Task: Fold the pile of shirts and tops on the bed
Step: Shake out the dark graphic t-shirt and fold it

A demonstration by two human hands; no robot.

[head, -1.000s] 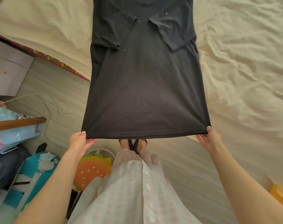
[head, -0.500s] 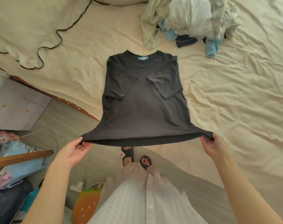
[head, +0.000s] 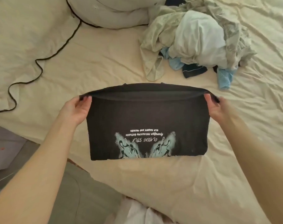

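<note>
The fingers (head: 85, 99) of the left hand (head: 76, 110) curl over the far left corner of a black cotton T-shirt with a pale blue butterfly print (head: 147, 126), thumb under the hem and fingertips on top, pinching the cloth. The right hand (head: 218, 110) grips the far right corner the same way, its dark-nailed fingers (head: 207, 98) clamped on the hem. Between the two hands the raised edge sags in a shallow arc, lifted off the layer beneath.

The shirt lies folded over on itself on the cream, wrinkled bedsheet (head: 105, 62), near the edge of the bed closest to the person. The print and lines of white lettering face up, upside down from this view, with the fold line along the near side.

Beyond the shirt, well apart from it, sits a loose pile of unfolded tops in white, pale green, light blue and navy (head: 194, 39). To the far left lies a cream pillowcase with dark scalloped piping (head: 16, 46), and a plump cream pillow (head: 108, 12) rests at the top.
</note>
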